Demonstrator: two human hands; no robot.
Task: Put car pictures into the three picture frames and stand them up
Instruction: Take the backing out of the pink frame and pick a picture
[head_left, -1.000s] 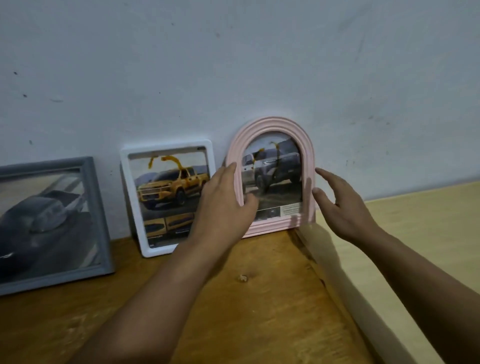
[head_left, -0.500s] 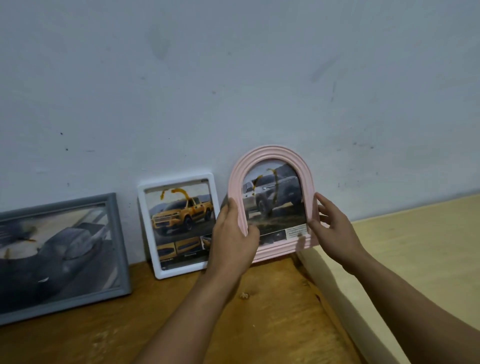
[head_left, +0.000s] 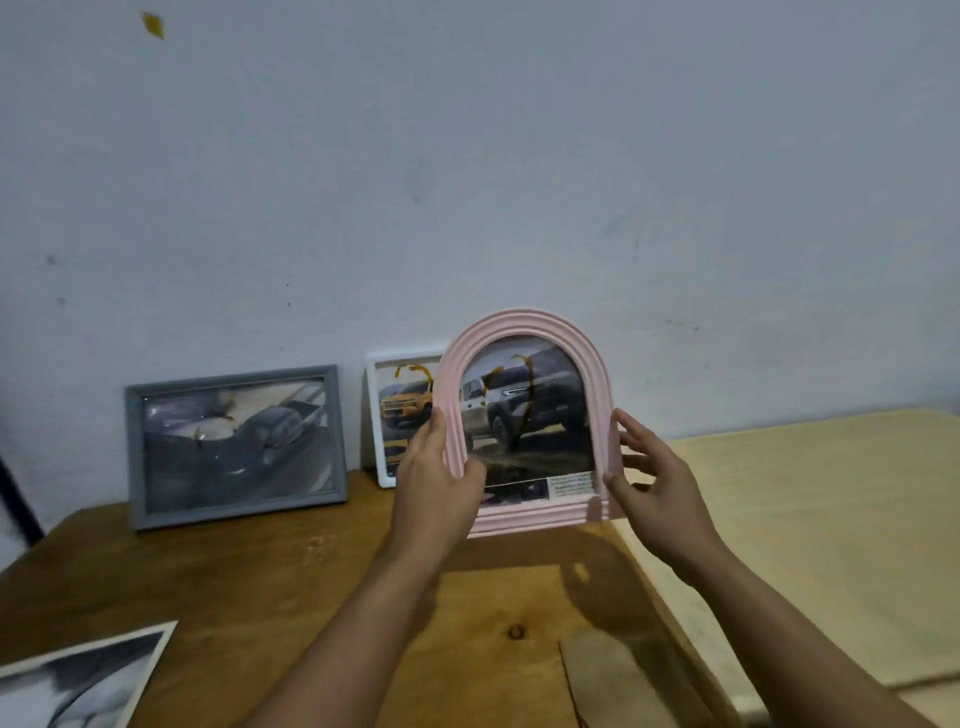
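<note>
A pink arched frame (head_left: 524, 332) with a grey truck picture hangs lifted off the brown wooden table (head_left: 260, 587). My left hand (head_left: 436, 478) grips its left edge, thumb on the front. My right hand (head_left: 660, 493) holds the right edge, fingers behind it and thumb at the lower corner. Behind, a white frame (head_left: 382, 415) with a yellow truck picture stands against the wall, partly hidden by the pink frame. A grey frame (head_left: 234, 447) with a dark car picture stands to its left.
A loose car picture (head_left: 83, 680) lies at the table's near left corner. A lighter wooden surface (head_left: 805, 535) adjoins the table on the right. The pale wall (head_left: 467, 182) rises right behind the frames. A dark rod (head_left: 18, 499) leans at far left.
Both hands closed on the pink frame and lifted it off the table, toward me. The camera tilted up and drew back, bringing the grey frame fully into view.
</note>
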